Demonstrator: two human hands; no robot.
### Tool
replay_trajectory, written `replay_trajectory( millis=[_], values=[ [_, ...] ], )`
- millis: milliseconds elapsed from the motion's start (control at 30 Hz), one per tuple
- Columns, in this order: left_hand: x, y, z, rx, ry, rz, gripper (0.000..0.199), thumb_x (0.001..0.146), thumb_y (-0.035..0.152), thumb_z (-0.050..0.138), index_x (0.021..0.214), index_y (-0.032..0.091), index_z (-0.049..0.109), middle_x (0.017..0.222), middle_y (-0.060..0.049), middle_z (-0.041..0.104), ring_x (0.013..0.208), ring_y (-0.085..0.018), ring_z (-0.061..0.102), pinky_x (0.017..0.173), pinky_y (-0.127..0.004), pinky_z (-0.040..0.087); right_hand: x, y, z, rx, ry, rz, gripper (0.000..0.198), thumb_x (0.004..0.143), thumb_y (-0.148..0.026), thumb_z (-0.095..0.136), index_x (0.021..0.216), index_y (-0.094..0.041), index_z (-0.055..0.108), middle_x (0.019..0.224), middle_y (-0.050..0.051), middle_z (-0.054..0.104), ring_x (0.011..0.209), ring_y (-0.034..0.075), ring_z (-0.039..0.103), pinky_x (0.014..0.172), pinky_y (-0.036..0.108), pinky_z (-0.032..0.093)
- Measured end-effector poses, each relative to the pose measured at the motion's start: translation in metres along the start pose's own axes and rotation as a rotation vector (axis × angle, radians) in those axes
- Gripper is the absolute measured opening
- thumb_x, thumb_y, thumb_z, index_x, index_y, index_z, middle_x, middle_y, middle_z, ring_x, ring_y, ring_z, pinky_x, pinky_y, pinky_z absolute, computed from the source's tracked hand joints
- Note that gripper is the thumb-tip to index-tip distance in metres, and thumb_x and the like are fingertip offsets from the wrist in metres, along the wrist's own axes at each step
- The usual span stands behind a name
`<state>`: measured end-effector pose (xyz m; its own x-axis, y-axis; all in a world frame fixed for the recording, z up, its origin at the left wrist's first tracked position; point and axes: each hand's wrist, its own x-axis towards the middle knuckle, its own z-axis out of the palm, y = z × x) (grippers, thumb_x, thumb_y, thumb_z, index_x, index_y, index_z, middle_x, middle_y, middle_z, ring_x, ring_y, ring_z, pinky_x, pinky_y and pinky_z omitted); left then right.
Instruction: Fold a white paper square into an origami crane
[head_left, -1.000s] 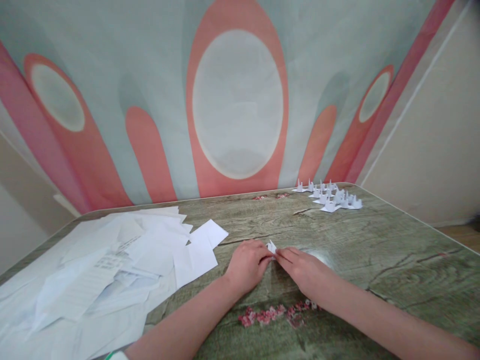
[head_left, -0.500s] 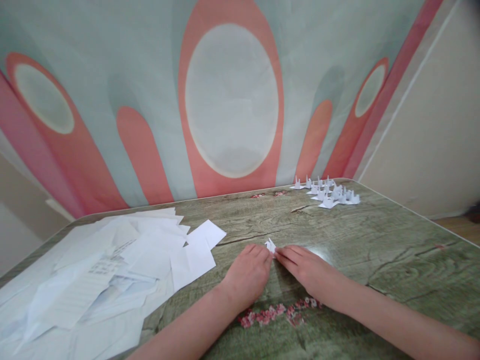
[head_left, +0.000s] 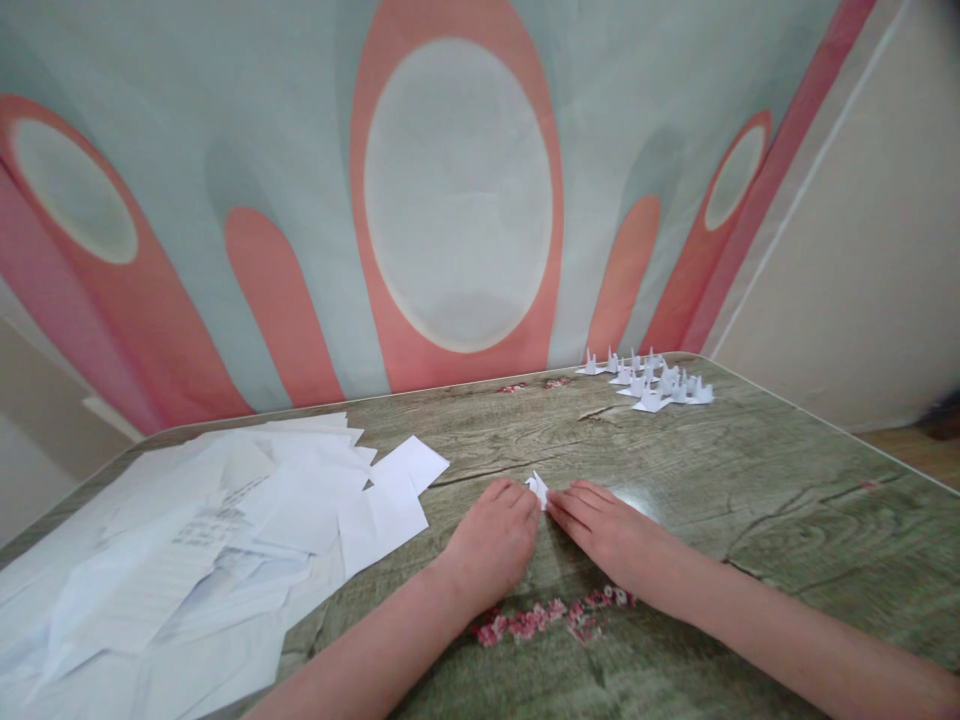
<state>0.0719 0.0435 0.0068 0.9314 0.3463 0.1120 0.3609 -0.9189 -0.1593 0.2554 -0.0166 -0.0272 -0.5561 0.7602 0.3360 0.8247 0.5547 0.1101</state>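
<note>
A small white paper crane (head_left: 538, 489) is held between my two hands, low over the middle of the table. My left hand (head_left: 498, 530) is closed on its left side, fingers curled and fingertips at the paper. From the other side my right hand (head_left: 596, 527) pinches the crane, its fingers pressed together. The upper tips of the folded paper stick up between the hands; its lower part is mostly hidden by the fingers.
Several finished paper cranes (head_left: 660, 380) stand grouped at the table's far right. A wide heap of white paper sheets (head_left: 172, 560) covers the left side, with small square sheets (head_left: 386, 515) at its right edge. Behind the wood-patterned table (head_left: 795, 520) hangs a patterned backdrop (head_left: 457, 200).
The view has shifted slightly. Both hands keep their grip on the crane in nearly the same place, with only a slight change in the fingers.
</note>
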Motion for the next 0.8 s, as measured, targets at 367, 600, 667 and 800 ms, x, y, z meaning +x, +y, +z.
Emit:
replay_trajectory(
  millis=[367, 600, 667, 800],
  values=[
    [0.000, -0.001, 0.001, 0.009, -0.008, -0.001, 0.026, 0.083, 0.012, 0.043, 0.106, 0.010, 0.055, 0.095, -0.009, 0.059, 0.094, -0.022, 0.050, 0.091, -0.035, 0.033, 0.007, -0.001, -0.001, -0.042, -0.060, -0.006, 0.025, 0.085, -0.009, 0.047, 0.106, -0.011, 0.059, 0.105, 0.013, 0.059, 0.095, 0.025, 0.052, 0.084, 0.041, 0.045],
    [-0.004, 0.003, -0.001, 0.011, 0.025, -0.046, 0.028, 0.087, 0.013, 0.038, 0.110, 0.011, 0.053, 0.099, -0.010, 0.058, 0.098, -0.023, 0.049, 0.094, -0.037, 0.032, 0.011, 0.001, -0.002, -0.057, -0.076, -0.001, 0.021, 0.084, -0.011, 0.049, 0.101, -0.011, 0.061, 0.096, 0.011, 0.060, 0.088, 0.023, 0.052, 0.080, 0.040, 0.046],
    [-0.005, 0.005, -0.002, 0.017, 0.038, -0.049, 0.029, 0.087, 0.014, 0.038, 0.112, 0.010, 0.052, 0.101, -0.010, 0.057, 0.100, -0.023, 0.048, 0.095, -0.038, 0.030, 0.010, 0.001, -0.002, -0.063, -0.087, 0.015, 0.021, 0.083, -0.011, 0.051, 0.101, -0.011, 0.061, 0.095, 0.011, 0.060, 0.088, 0.024, 0.052, 0.080, 0.039, 0.045],
    [-0.005, 0.009, -0.001, 0.010, 0.036, -0.081, 0.031, 0.085, 0.015, 0.043, 0.114, 0.010, 0.052, 0.106, -0.011, 0.056, 0.106, -0.025, 0.045, 0.097, -0.038, 0.030, 0.010, 0.004, -0.001, -0.043, -0.097, 0.018, 0.020, 0.083, -0.012, 0.052, 0.101, -0.013, 0.061, 0.097, 0.010, 0.060, 0.090, 0.023, 0.052, 0.081, 0.038, 0.045]
  ],
)
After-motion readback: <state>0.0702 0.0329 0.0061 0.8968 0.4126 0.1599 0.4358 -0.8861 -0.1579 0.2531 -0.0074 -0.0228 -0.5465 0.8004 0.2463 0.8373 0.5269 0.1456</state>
